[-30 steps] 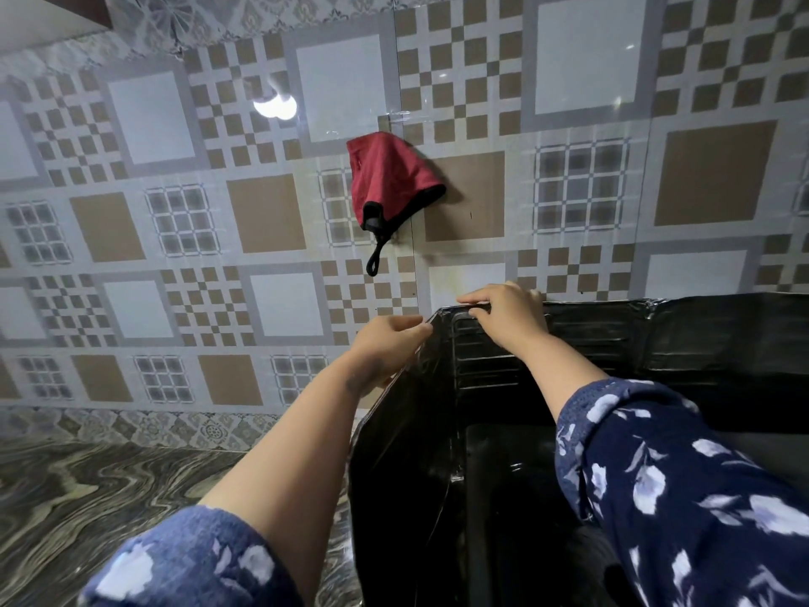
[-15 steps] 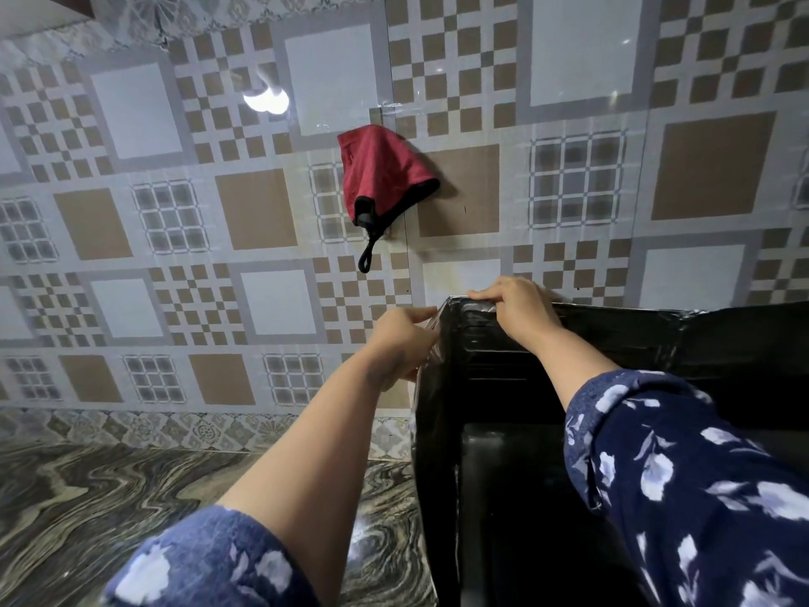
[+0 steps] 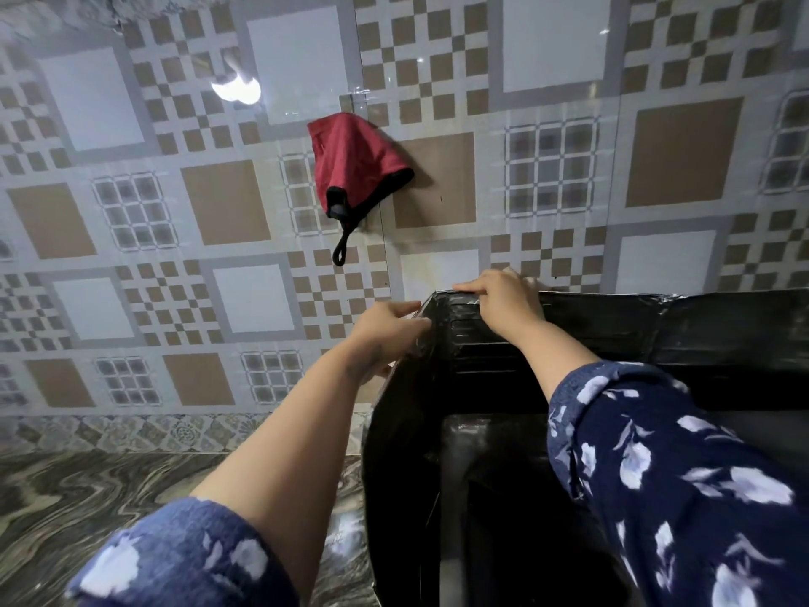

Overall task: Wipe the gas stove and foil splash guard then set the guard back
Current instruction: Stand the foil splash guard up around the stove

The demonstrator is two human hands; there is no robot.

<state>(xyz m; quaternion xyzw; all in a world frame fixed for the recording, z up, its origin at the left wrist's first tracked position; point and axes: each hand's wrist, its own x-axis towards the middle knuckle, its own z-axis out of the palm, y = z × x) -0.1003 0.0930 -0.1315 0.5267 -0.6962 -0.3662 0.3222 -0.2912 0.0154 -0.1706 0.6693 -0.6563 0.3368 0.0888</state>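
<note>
The splash guard (image 3: pixel 722 326) stands up around the stove (image 3: pixel 490 488), with its back wall close to the tiled wall (image 3: pixel 131 212) and its left wall coming toward us. Both hands are at its top left corner. The left hand (image 3: pixel 385 332) has its fingers curled and pinched on the top edge of the left wall. The right hand (image 3: pixel 503 302) has its fingers bent over the top edge of the back wall, holding it. No cloth is in either hand, so I think the wiping part is over and this is the last job: putting the guard back where it goes. It looks almost in place, and what is left may be just a little nudge to make it sit straight. I cannot tell if the stove is clean, because it is dark and mostly hidden. The counter (image 3: pixel 87 497) is shiny stone with swirly grey and brown lines. A red cloth thing (image 3: pixel 350 164) with a black loop hangs on the wall above.
</note>
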